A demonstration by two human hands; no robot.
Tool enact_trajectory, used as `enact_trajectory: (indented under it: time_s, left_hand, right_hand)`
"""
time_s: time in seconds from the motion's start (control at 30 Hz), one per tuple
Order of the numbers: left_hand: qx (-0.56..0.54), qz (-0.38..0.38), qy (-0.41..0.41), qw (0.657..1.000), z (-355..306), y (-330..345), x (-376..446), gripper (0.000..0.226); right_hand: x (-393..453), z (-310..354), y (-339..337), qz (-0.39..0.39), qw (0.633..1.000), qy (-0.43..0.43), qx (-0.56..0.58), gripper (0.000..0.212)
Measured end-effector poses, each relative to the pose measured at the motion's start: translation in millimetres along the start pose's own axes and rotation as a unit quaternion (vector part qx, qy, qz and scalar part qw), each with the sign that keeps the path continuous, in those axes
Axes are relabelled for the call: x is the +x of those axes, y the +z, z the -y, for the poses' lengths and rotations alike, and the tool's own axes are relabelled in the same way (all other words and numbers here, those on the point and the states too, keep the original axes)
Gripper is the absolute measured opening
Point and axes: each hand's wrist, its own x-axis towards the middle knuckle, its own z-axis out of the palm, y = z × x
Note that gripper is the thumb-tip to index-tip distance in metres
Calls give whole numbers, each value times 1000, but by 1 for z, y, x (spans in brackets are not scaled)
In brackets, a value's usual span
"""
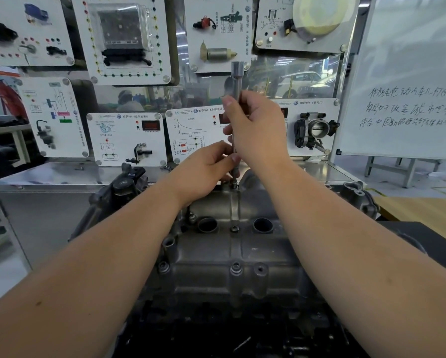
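Here the long socket driver (236,73) stands upright, its lower tip on a bolt (234,186) at the far edge of the engine cover (232,254), directly below the right hand (255,130). That hand is wrapped round the middle of the shaft, fingers curled and thumb lying up along it, probably to keep the tool plumb and turn it. The left hand (206,171), lower and just beside, pinches the shaft near its tip between thumb and fingertips, likely so that it does not slip off the bolt head. Nearer the person than both hands, the cover shows two open round wells (262,225) and more bolts along its centre line. Beyond the hands, a steel bench (61,174) carries white training panels (127,136) with mounted car parts. To the right of the right hand stands a whiteboard (407,86) with handwriting. The room looks like a workshop classroom.
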Motion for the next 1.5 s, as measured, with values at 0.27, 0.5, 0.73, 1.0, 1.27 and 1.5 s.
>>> enact_trajectory:
  time_s: [0.27, 0.5, 0.73, 1.0, 1.27, 1.5]
  left_hand:
    - [-9, 0, -1, 1000, -3, 0, -3, 18]
    - [-15, 4, 2, 1000, -4, 1, -4, 20]
    - [-7, -5, -11, 1000, -4, -1, -2, 20]
    - [-24, -5, -11, 1000, -3, 0, -2, 18]
    - [-38, -12, -13, 999, -4, 1, -2, 16]
    - [-19, -6, -24, 1000, -5, 0, -2, 23]
  right_hand:
    - [-1, -3, 3, 27, 996, 17, 88, 25]
    - [0, -2, 1, 15, 998, -7, 58, 16]
    - [0, -1, 3, -3, 1000, -7, 17, 28]
    - [1, -4, 4, 10, 999, -1, 49, 32]
    - [4, -4, 2, 12, 1000, -5, 10, 22]
    - [-1, -4, 2, 14, 999, -10, 42, 38]
